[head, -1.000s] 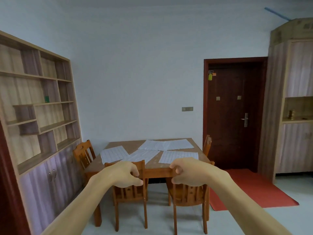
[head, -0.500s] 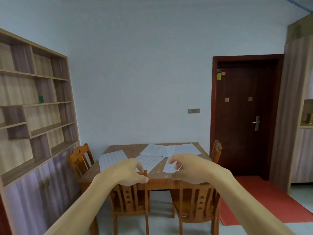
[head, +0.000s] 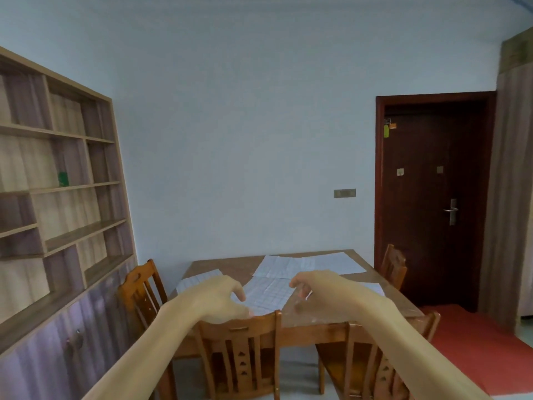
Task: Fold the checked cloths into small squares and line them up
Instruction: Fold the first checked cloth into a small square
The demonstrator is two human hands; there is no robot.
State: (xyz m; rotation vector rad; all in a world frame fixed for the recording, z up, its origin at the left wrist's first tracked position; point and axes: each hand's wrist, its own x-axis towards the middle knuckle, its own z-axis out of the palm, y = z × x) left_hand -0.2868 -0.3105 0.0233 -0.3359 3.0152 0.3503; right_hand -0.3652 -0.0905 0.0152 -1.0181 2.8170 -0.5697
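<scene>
Head view of a wooden bench [head: 236, 265] with five checked cloths lying flat and unfolded on its top. The left cloth [head: 199, 280] lies by the bench's left edge. The middle cloth [head: 268, 293] reaches toward the near edge. The far cloth [head: 284, 267] lies at mid-bench toward the far edge and overlaps the far-right cloth [head: 336, 262], which lies by the far right corner. The right cloth [head: 375, 287] lies at the right edge and is largely hidden by a forearm. The left hand [head: 219, 298] and right hand [head: 320, 293] are held out side by side, apart from one another, and in this view they cross the near edge of the bench. The grip of each is released: the fingers are loosely curled, the thumbs stand away, and nothing is held. The right hand is slightly blurred. Two chairs, the near left chair [head: 242, 350] and the near right chair [head: 372, 370], stand tucked against the near edge. A side chair [head: 141, 287] stands at the left edge and another chair [head: 393, 264] at the right edge. A shelf unit [head: 57, 197] lines the left wall. A dark door [head: 432, 197] and a red mat [head: 476, 342] lie to the right.
</scene>
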